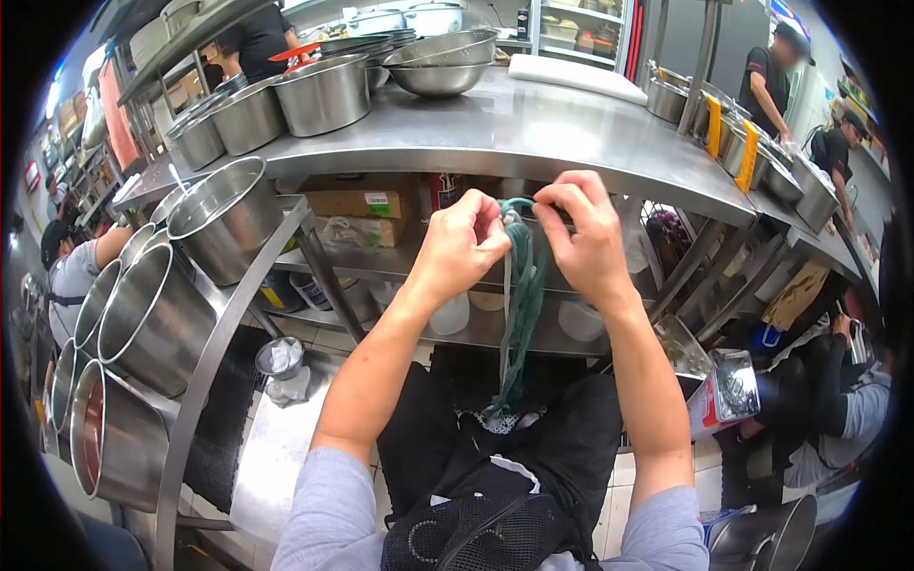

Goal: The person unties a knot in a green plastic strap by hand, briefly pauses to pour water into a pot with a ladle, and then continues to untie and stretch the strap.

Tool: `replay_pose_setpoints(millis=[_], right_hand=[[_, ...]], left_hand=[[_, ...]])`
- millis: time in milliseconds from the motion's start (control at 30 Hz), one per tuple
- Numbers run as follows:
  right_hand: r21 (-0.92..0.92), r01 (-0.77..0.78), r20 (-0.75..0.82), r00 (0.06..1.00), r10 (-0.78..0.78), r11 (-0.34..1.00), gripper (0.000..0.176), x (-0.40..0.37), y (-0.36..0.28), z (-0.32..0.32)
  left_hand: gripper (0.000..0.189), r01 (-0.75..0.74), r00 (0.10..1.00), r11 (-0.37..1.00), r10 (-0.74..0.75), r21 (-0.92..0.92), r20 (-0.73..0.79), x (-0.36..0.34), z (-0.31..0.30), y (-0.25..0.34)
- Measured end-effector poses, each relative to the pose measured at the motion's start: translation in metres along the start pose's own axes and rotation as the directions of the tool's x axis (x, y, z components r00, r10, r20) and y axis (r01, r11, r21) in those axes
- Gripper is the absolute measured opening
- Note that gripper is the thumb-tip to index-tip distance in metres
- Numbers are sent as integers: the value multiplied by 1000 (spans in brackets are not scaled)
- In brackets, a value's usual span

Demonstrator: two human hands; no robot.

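A long green stringy bundle (524,305), perhaps netting or strips of cloth, hangs down in front of my lap with a paler white strand along its left side. My left hand (466,238) is closed in a pinch at the top of this bundle. My right hand (581,224) has its thumb and fingers closed on a green loop at the same top end, a short way from the left. Both hands are raised in front of the steel counter's edge. Whether the top is knotted is too small to tell.
The steel counter (533,119) ahead carries pots (324,100), colanders (443,67) and a white board (576,78). Large steel pots (157,319) line the left rack. Below sits a shelf with boxes (352,200). A red-and-white tin (725,390) and a crouching co-worker (838,419) are at right.
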State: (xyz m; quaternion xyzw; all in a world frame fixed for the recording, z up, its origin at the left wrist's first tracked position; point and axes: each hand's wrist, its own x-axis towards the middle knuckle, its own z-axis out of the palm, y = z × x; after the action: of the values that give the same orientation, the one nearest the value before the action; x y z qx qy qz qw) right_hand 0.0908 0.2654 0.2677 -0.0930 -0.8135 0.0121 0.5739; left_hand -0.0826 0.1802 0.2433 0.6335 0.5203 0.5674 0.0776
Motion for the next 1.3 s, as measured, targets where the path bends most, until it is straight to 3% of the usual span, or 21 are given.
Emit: replay_pose_setpoints(millis=[33,67,100,200,267,367,433,500,567,700,800,867,900,1000,1033,1100,1200,1233,1300], right_hand=[[0,3,1,1000,-3,1000,10,2,-7,-4],[69,-122,30,992,121,990,10,2,-18,-9],[132,-249,66,968,242,959,11,0,-26,-11],[197,-336,155,938,309,921,19,-8,-27,-1],[196,-361,154,930,335,912,20,-12,-22,5],[249,-397,157,917,368,883,22,-18,-13,12],[229,-311,151,948,282,923,25,-22,-10,16],[210,-331,178,938,297,920,26,-22,-9,16],[285,-456,233,886,400,843,25,-23,-6,18],[274,-525,262,847,463,806,24,-22,-7,23],[261,-507,229,859,457,822,15,-22,-6,25],[401,-567,215,822,528,719,14,-23,-5,25],[401,-567,215,822,528,719,14,-24,-3,25],[616,-593,265,776,572,519,17,-25,6,20],[616,-593,265,776,572,519,17,-25,8,20],[739,-610,369,723,584,288,17,-28,12,21],[767,-614,428,707,563,186,18,-29,15,19],[768,-613,428,707,563,187,18,-30,14,20],[667,-576,297,788,540,473,19,-28,10,22]], left_hand=[[12,-66,992,996,72,65,-99,1,1,-1],[14,-124,970,983,149,136,-191,2,2,-1],[14,-124,970,983,149,135,-191,2,2,0],[16,-177,956,957,222,228,-193,2,8,5],[15,-325,909,889,388,322,-153,1,13,0],[16,-363,895,851,431,380,-111,-1,13,-2],[16,-383,887,840,450,384,-101,-1,12,-4],[16,-406,878,829,471,385,-87,-1,12,-4],[17,-441,861,811,503,385,-75,-1,13,-3],[18,-465,840,784,537,412,-76,1,17,-8],[18,-445,835,795,535,412,-130,2,21,-10],[18,-333,908,917,375,221,-185,-3,23,-11],[18,-333,908,916,375,222,-185,-5,24,-10],[27,-65,996,953,45,-296,-75,-13,27,-6],[27,-65,996,953,45,-296,-76,-13,26,-2],[30,23,998,900,-45,-436,-41,-14,27,4],[33,1,998,927,-24,-376,-56,-13,28,5],[33,0,998,927,-23,-376,-56,-12,29,2],[35,6,999,917,-27,-398,-47,-10,32,-5]])
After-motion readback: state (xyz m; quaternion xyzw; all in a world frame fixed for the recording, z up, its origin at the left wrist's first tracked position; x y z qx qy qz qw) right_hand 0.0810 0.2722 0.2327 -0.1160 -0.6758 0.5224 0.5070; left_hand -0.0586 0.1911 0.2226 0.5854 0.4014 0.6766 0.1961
